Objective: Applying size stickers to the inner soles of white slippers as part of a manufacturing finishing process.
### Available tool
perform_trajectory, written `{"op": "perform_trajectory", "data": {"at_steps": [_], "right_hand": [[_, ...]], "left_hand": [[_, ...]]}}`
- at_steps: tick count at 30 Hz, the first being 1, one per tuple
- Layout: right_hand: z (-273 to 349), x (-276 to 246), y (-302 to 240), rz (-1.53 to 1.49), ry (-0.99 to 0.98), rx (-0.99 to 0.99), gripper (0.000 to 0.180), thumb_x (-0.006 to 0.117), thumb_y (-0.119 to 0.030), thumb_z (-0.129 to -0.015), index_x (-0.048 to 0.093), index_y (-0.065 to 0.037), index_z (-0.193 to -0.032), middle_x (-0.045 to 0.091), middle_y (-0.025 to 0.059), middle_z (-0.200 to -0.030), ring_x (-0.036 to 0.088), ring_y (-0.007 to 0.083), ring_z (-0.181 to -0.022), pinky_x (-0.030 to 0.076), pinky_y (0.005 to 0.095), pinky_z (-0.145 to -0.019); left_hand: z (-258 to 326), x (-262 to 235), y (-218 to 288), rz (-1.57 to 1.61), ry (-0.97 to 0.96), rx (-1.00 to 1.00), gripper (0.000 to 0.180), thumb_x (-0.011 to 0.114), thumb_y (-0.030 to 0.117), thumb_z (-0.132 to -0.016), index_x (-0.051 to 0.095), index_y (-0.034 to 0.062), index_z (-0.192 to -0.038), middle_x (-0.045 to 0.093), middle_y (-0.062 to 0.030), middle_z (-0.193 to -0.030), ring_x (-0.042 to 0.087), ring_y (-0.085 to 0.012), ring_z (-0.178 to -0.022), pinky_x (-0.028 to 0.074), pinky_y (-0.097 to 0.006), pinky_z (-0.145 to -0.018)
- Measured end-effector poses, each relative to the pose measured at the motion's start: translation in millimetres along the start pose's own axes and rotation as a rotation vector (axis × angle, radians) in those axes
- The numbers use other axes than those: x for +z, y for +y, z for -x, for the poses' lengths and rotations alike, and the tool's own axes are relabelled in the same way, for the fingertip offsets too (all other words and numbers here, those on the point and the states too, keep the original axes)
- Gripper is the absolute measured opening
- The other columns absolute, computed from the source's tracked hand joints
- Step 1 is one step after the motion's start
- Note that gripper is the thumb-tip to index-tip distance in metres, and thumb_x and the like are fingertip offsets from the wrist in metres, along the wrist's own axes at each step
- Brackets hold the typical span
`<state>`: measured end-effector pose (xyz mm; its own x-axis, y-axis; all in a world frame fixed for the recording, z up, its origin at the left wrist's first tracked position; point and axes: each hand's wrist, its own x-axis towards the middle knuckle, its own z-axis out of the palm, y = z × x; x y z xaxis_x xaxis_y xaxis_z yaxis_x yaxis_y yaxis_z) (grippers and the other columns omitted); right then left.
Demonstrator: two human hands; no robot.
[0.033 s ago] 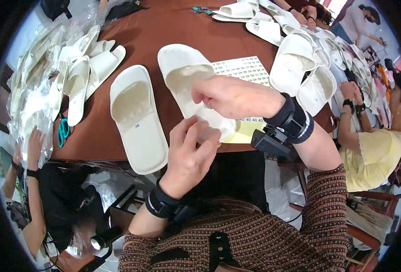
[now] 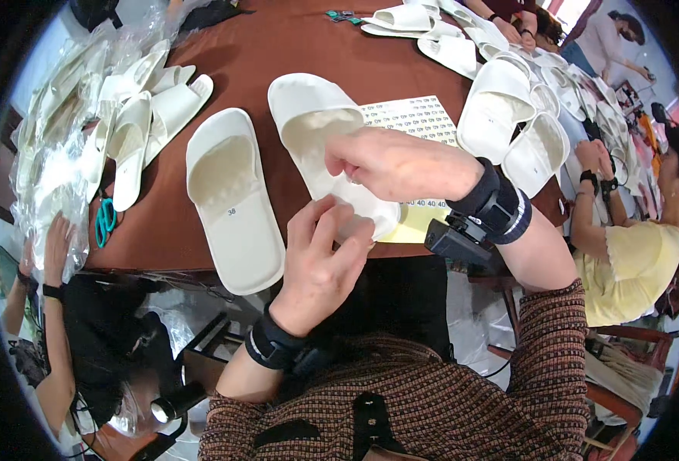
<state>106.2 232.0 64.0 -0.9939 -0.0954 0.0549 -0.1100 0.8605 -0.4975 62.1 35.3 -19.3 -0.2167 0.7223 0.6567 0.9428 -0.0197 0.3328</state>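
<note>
White foam slipper (image 2: pixel 309 123), heel pinched by left hand (image 2: pixel 320 265), right hand (image 2: pixel 389 165) gripping its strap

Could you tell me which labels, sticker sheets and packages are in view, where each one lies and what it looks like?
Sticker sheet: flat on the brown table beyond the right hand; white rectangle with rows of small round stickers.
Yellow sheet: at the table's near edge, pale yellow.
Small label: on the left slipper's heel, dark print.
Clear plastic bags: heaped at the table's left, crinkled, transparent.
</note>
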Motion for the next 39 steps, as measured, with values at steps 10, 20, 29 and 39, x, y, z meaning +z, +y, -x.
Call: {"op": "perform_trajectory", "data": {"at_steps": [10, 20, 29, 39], "right_hand": [[-3.8, 0.2, 2.0, 0.166, -0.020, -0.134, 0.025, 0.055, 0.002, -0.074, 0.057, 0.003, -0.100, 0.062, 0.0224, -0.090, 0.060, 0.0415, -0.094, 0.048, 0.0478, -0.080], [-13.4, -3.7, 9.1, 0.145, -0.041, -0.030, 0.014, 0.058, -0.003, -0.086, 0.055, -0.001, -0.100, 0.061, 0.0177, -0.087, 0.061, 0.0381, -0.085, 0.048, 0.0432, -0.073], [-16.0, -0.3, 19.8, 0.015, -0.016, 0.085, 0.017, 0.062, -0.003, -0.082, 0.054, -0.001, -0.097, 0.059, 0.0152, -0.082, 0.059, 0.0298, -0.075, 0.047, 0.0390, -0.069], [-11.6, 1.0, 18.0, 0.000, 0.001, 0.131, 0.016, 0.062, -0.005, -0.083, 0.055, -0.001, -0.097, 0.060, 0.0139, -0.082, 0.059, 0.0287, -0.075, 0.048, 0.0377, -0.070]], "left_hand": [[-0.9, -1.1, 0.4, 0.000, -0.016, -0.009, 0.032, 0.077, 0.002, -0.073, 0.069, 0.0093, -0.103, 0.057, -0.0111, -0.116, 0.053, -0.0378, -0.115, 0.048, -0.046, -0.093], [-1.1, 1.2, 0.3, -0.026, 0.004, 0.009, 0.032, 0.077, 0.002, -0.072, 0.069, 0.0100, -0.102, 0.057, -0.0108, -0.116, 0.054, -0.0379, -0.115, 0.047, -0.046, -0.093], [-0.9, 0.9, 1.9, -0.032, -0.016, -0.007, 0.033, 0.077, 0.003, -0.072, 0.069, 0.0108, -0.103, 0.057, -0.0104, -0.118, 0.052, -0.0382, -0.117, 0.047, -0.047, -0.094], [-1.2, 0.0, 2.3, -0.026, -0.019, -0.014, 0.033, 0.077, 0.002, -0.073, 0.070, 0.0109, -0.104, 0.057, -0.0104, -0.118, 0.052, -0.0379, -0.117, 0.047, -0.046, -0.095]]}}
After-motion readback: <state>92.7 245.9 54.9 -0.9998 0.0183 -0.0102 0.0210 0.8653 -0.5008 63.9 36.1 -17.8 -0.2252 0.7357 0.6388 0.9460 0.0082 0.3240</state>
